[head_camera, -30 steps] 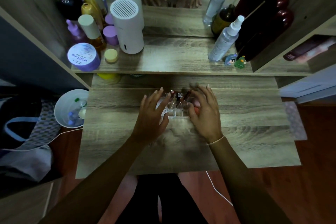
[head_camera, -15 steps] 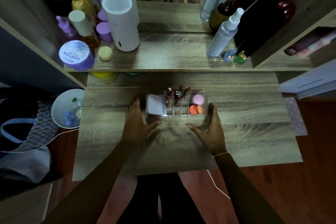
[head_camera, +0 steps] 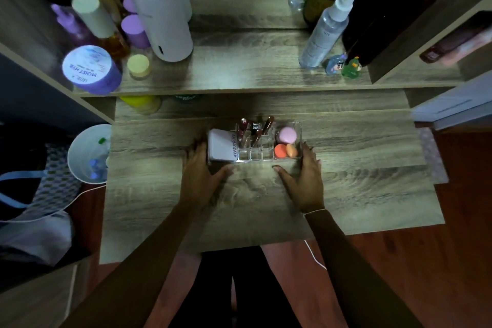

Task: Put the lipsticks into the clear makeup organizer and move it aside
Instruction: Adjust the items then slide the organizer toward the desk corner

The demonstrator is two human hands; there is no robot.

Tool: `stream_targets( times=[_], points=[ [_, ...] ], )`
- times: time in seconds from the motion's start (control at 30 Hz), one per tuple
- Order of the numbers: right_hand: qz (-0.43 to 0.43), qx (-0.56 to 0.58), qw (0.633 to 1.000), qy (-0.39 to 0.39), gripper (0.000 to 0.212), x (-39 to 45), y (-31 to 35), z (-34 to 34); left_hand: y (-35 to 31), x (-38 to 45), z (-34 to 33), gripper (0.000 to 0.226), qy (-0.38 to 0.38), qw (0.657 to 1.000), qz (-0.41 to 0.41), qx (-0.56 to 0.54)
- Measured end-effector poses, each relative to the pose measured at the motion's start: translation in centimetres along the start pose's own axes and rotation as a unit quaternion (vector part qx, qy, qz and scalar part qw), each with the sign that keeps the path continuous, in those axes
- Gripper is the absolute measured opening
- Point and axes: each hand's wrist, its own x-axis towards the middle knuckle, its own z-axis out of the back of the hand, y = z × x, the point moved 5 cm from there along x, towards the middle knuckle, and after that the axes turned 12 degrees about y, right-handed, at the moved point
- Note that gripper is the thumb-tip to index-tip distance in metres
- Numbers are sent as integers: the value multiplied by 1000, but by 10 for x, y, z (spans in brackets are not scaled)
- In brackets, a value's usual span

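Note:
The clear makeup organizer (head_camera: 256, 155) stands on the wooden desk (head_camera: 359, 186), near its far edge. Several dark red lipsticks (head_camera: 254, 131) stand tilted in its middle slots. A white compact (head_camera: 222, 147) fills its left compartment. Pink and orange sponges (head_camera: 287, 142) lie in the right one. My left hand (head_camera: 203, 177) grips the organizer's left end, thumb along the front. My right hand (head_camera: 303, 180) grips the right end the same way.
A raised shelf (head_camera: 239, 72) behind the desk carries a white cylinder (head_camera: 162, 16), purple jars and bottles (head_camera: 91, 68) at the left and a spray bottle (head_camera: 326, 29) at the right. A white bin (head_camera: 87, 154) sits left of the desk. A white cable (head_camera: 314, 254) hangs at the front.
My hands were over the top of the organizer a second ago. They have drawn back and settled on its two ends. The organizer has hardly moved.

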Motion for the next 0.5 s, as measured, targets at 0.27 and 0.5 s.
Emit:
stream_targets(
  times=[0.27, 0.5],
  points=[
    [-1, 1, 1000, -22, 85, 0, 3, -1, -1, -2, 1, 83, -3, 1000, 22, -5],
    [1, -31, 999, -33, 86, 4, 7, -1, 2, 1, -3, 91, 10, 999, 35, -12]
  ],
)
